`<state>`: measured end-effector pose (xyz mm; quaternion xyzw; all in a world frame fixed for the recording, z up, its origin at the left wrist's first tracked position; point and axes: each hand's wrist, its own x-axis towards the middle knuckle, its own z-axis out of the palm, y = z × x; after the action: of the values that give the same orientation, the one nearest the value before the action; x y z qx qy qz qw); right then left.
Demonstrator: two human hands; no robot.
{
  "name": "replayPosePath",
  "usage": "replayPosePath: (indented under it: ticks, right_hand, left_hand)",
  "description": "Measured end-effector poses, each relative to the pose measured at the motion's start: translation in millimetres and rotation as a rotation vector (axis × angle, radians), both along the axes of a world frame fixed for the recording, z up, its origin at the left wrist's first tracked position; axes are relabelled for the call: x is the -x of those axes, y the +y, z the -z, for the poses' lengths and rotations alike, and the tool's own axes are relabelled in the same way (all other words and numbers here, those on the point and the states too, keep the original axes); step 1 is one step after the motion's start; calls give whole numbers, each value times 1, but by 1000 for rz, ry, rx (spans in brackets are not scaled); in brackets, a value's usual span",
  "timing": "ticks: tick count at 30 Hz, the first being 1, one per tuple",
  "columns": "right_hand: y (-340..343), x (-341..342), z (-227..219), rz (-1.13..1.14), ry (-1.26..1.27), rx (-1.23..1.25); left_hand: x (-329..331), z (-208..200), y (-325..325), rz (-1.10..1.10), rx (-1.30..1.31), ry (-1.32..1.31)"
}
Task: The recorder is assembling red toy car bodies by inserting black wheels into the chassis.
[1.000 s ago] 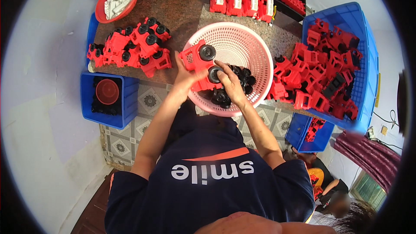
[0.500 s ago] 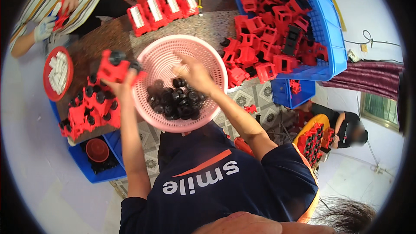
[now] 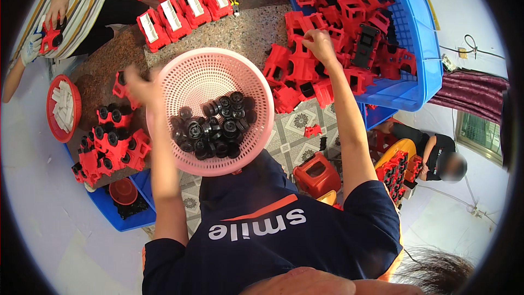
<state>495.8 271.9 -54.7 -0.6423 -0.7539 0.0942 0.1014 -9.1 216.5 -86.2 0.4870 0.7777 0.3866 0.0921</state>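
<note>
My right hand (image 3: 322,46) reaches to the pile of red plastic toy truck bodies (image 3: 305,68), its fingers pinched on one at the pile's near left side. My left hand (image 3: 144,88) is blurred by motion at the left rim of a pink perforated basket (image 3: 261,82). Its fingers look spread apart, and a red toy body with a black wheel (image 3: 121,86) is just beyond them. Loose black toy wheels (image 3: 210,131) lie in the basket. To the left sits a heap of red toy bodies fitted with black wheels (image 3: 112,145).
Red toys with white tops (image 3: 173,17) stand in a row at the table's back. A blue crate (image 3: 423,71) holds more bodies. A red basket (image 3: 78,106) contains white parts. One co-worker's hand (image 3: 57,8) holds a toy at far left; another person (image 3: 442,155) sits at right.
My left hand has moved left and let go of the wheeled toy body. My right hand has left the wheels in the basket and gone right to the red bodies.
</note>
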Motion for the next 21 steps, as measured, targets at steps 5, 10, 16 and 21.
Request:
replayPosePath:
  ticks: [5, 10, 16, 21]
  right_hand:
    - [-10, 79, -59, -110, -154, -347]
    - [-42, 150, -119, -113, -28, -204]
    - [-93, 202, -98, 31, 724, -29]
    - [-131, 276, 70, -344, 282, 380]
  left_hand:
    - [-250, -74, -33, 711, 28, -284]
    - [-282, -49, -29, 485, -55, -278]
    - [-86, -65, -106, 374, -18, -1498]
    - [22, -56, -213, 183, 4, -1459]
